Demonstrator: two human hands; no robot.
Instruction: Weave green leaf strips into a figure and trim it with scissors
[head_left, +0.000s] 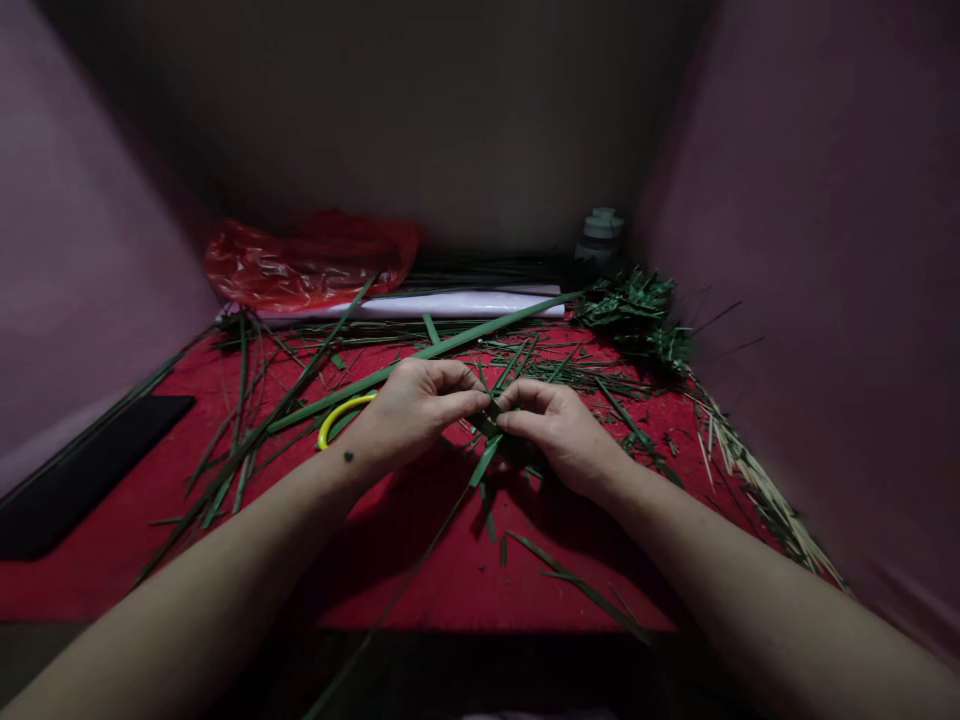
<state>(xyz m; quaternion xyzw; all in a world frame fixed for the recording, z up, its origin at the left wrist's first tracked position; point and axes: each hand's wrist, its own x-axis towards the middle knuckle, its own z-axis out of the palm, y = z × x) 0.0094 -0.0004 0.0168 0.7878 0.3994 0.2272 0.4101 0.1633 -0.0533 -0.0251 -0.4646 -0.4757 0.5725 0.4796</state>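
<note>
Above the red tabletop, my left hand and my right hand meet, fingertips almost touching. Both pinch a small piece of woven green leaf strips. Several strip ends fan out from it upward, and one long thin strip trails down past the table's front edge. The fingers partly cover the woven piece, so its shape is unclear. Beside my left wrist shows a yellow loop-shaped handle; the rest of it is hidden. A long, broad green leaf runs diagonally behind my left hand.
Loose strips and stems litter the left side. Along the back lie a red plastic bag, a white roll and a lidded bottle. Dark green leafy pieces and pale stalks line the right; a flat black object lies left.
</note>
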